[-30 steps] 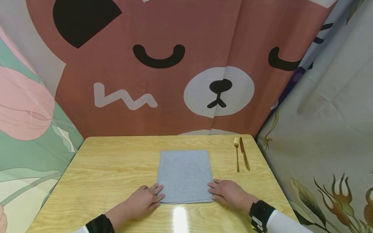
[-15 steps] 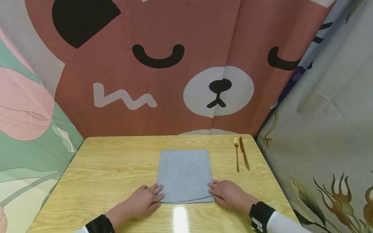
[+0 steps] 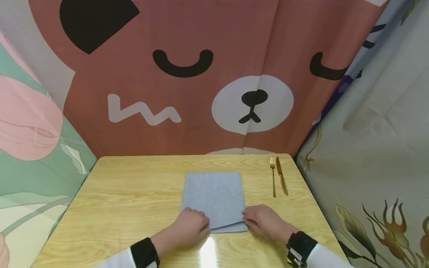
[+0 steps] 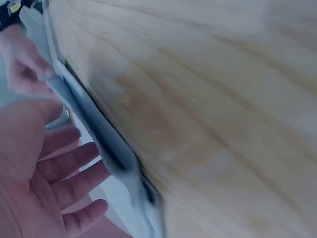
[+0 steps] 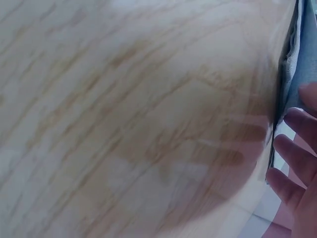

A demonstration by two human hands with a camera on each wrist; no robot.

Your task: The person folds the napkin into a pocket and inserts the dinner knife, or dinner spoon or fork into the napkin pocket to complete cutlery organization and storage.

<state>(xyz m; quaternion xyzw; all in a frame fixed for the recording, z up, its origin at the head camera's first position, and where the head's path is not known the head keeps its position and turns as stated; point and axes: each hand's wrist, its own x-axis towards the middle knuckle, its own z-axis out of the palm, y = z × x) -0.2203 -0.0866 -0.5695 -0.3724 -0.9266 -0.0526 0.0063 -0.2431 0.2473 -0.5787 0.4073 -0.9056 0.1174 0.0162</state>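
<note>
A grey-blue folded cloth napkin (image 3: pixel 214 197) lies on the wooden table, the front right part of its top layer raised off the layer below. My right hand (image 3: pixel 265 220) pinches that layer at the front right corner; the left wrist view shows this grip at the upper left. At the front edge, left of the middle, is my left hand (image 3: pixel 191 226). In the left wrist view its loosely bent fingers (image 4: pixel 74 163) lie against or just beside the cloth edge, not closed round it. The right wrist view catches only fingers (image 5: pixel 297 153) beside the napkin's edge.
A gold fork (image 3: pixel 273 178) and a gold knife (image 3: pixel 282 176) lie side by side at the back right of the table (image 3: pixel 134 186). Printed curtains hang behind the table and along both sides. A bright light reflection shows on the front of the tabletop.
My left hand has moved right from the napkin's left front corner along its front edge. The top layer's front right part has risen higher at my right hand, baring more of the layer below.
</note>
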